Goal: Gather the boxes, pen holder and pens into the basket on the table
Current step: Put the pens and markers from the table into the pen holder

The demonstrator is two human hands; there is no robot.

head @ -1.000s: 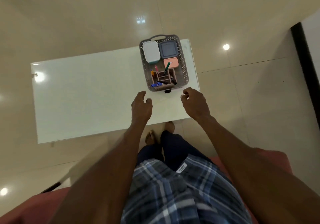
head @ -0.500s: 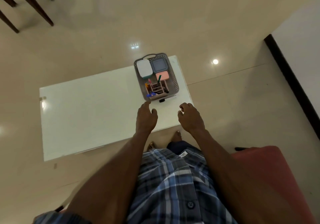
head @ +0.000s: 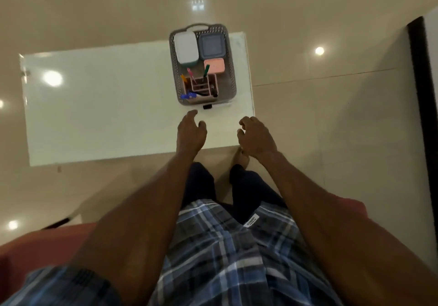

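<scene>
Sitting in the upper middle of the frame, at the far right end of the white table [head: 94, 106], the grey basket [head: 232, 78] already holds everything the task names. A white box [head: 186, 47] lies in its far left corner and a blue-grey box [head: 211, 45] in its far right, with a smaller pink box [head: 214, 65] just in front of that one. The pink pen holder [head: 202, 85] stands in the near half, with a green pen [head: 206, 70] and a pink pen [head: 190, 74] sticking up from it and a blue pen [head: 188, 95] lying across its near edge. A small dark object [head: 207, 107] sits on the table, touching the basket's near wall; what it is cannot be told.

Both hands hover over the near edge of the table, empty. The left hand [head: 190, 132] has its fingers loosely spread, pointing toward the basket; the right hand [head: 256, 137] is half curled and holds nothing.

The basket looks like perforated plastic, stiff and probably light even when loaded. Its far-end handle [head: 198, 26] or the two long rims would be the sound places to grip. The upright pens would likely tip if it were tilted.
</scene>
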